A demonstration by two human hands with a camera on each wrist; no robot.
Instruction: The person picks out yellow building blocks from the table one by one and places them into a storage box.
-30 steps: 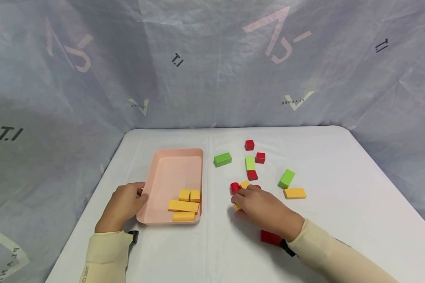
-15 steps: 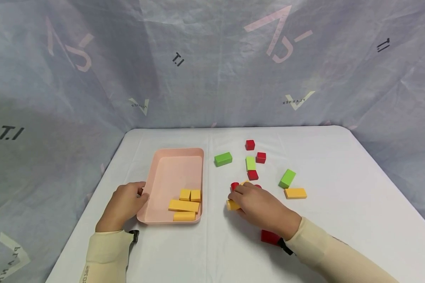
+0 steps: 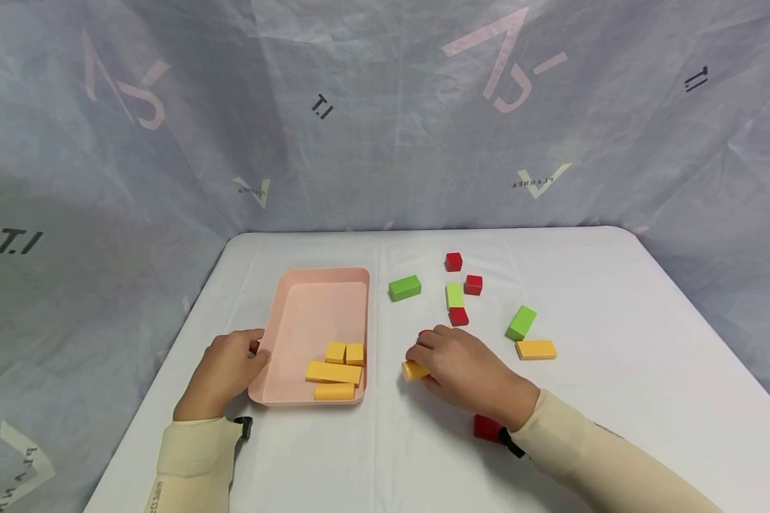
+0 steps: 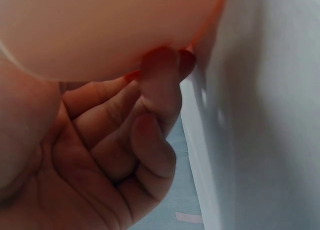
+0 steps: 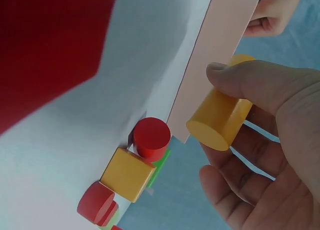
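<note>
My right hand pinches a yellow cylinder block between thumb and fingers. In the head view only the block's end shows, left of the fingertips. At the left, my left hand holds the near left side of a pink tray, its fingers curled against the wall and underside in the left wrist view. Several yellow blocks lie in the tray's near right corner. Beside the right hand, the right wrist view shows a red cylinder, a yellow block and another red cylinder.
Farther back on the white table lie a green block, a light green block and several red blocks. Toward the right are a green block and a yellow block. A red block lies near the right wrist.
My right hand has moved slightly left with the yellow cylinder, more of which now shows. The left hand and tray stay in place.
</note>
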